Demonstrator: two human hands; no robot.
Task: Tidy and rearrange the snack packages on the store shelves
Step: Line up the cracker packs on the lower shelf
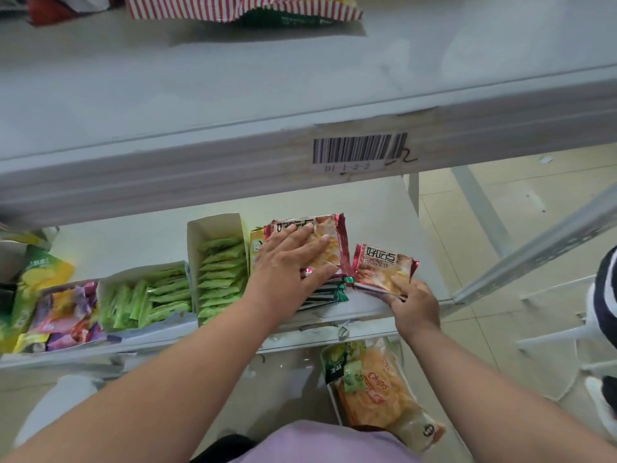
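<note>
**Desk:** What is each hand doing?

**Photographer:** The left hand (293, 259) lies flat, fingers straight and spread, pressing down on a stack of red foil cracker packets (329, 240) on the white middle shelf (394, 225). Its grip is released; nothing is curled round the stack. The right hand (414, 304) pinches the near edge of a single red foil cracker packet (384, 270), thumb and fingers closed on it. That packet sits at the shelf's front right corner, just beside the stack and tilted a little toward it.

**Desk:** And around them?

**Photographer:** Left of the stack stands an open white cardboard box of green sachets (220, 265), with a yellow packet (256, 245) wedged between box and stack. Further left is a second white box of green sachets (150, 295), then a tray of purple and pink snack bags (66, 312). Green-edged packets (329, 294) show beneath the red stack. The white upper shelf (233, 95) carries a barcode label (359, 150) on its front edge and a red-and-white striped bag (240, 6) at the back. Below the middle shelf, an orange chips bag (384, 396) lies near the floor.
</note>
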